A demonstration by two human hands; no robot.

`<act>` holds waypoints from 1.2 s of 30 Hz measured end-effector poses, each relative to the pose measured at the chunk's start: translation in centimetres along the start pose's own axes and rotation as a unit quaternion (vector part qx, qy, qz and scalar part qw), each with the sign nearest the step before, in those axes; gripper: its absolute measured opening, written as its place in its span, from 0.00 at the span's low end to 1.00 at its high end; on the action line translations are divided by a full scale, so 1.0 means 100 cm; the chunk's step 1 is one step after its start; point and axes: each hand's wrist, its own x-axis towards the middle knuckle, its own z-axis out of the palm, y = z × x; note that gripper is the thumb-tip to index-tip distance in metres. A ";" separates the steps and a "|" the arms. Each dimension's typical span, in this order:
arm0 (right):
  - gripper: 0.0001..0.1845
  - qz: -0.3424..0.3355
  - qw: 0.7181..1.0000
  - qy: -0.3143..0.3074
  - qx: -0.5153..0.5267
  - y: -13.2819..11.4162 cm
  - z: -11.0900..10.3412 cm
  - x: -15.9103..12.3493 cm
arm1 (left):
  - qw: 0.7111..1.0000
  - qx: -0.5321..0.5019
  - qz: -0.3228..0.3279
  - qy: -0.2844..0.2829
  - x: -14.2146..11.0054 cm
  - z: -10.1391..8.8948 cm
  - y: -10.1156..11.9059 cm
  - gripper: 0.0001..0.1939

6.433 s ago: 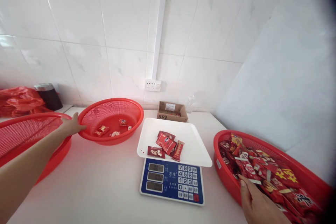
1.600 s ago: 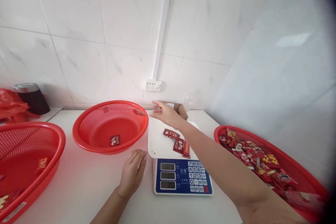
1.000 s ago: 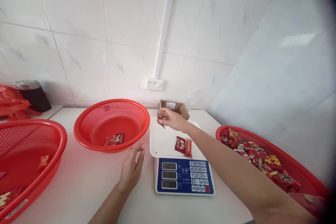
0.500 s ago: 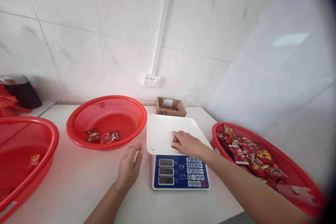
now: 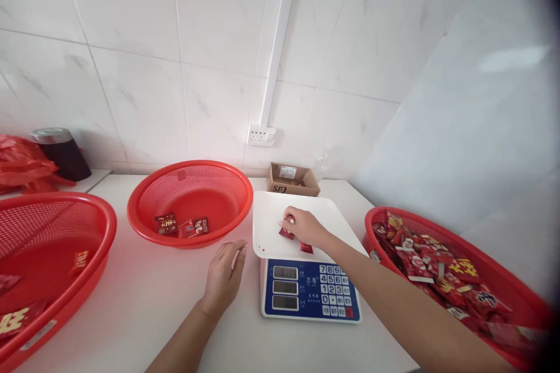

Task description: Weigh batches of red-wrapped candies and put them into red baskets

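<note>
My right hand [image 5: 303,226] is closed on a small red snack packet [image 5: 286,228] at the white tray [image 5: 266,210] of a digital scale. A second red packet [image 5: 307,248] lies on the tray beneath my wrist and is partly hidden by it. Below the tray is the scale's blue panel [image 5: 311,291], with three displays and a keypad; I cannot read the digits. My left hand [image 5: 224,277] hovers left of the scale, empty, with its fingers stretched out and the thumb apart.
A red basket [image 5: 190,166] with several packets stands behind my left hand. Another red basket [image 5: 105,227] is at far left. On the right, a red basket [image 5: 371,233] holds many packets. Behind the scale sits a cardboard box [image 5: 293,186]; a dark canister [image 5: 65,154] stands at back left.
My right hand has lifted a little and shifted left over the tray with a packet. A second packet has come into sight under my wrist. The view has turned slightly left.
</note>
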 end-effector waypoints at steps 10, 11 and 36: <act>0.23 -0.037 0.975 -0.014 0.218 -0.103 -0.006 0.078 | 1.000 0.006 0.002 -0.011 0.000 -0.001 0.000 0.10; 0.26 -0.043 0.972 -0.021 0.231 -0.107 -0.007 0.078 | 1.000 0.006 0.001 -0.009 0.000 -0.002 0.001 0.10; 0.37 0.326 0.935 0.064 -0.122 0.193 -0.111 -0.146 | 0.982 0.057 -0.166 -0.074 0.004 -0.002 -0.003 0.21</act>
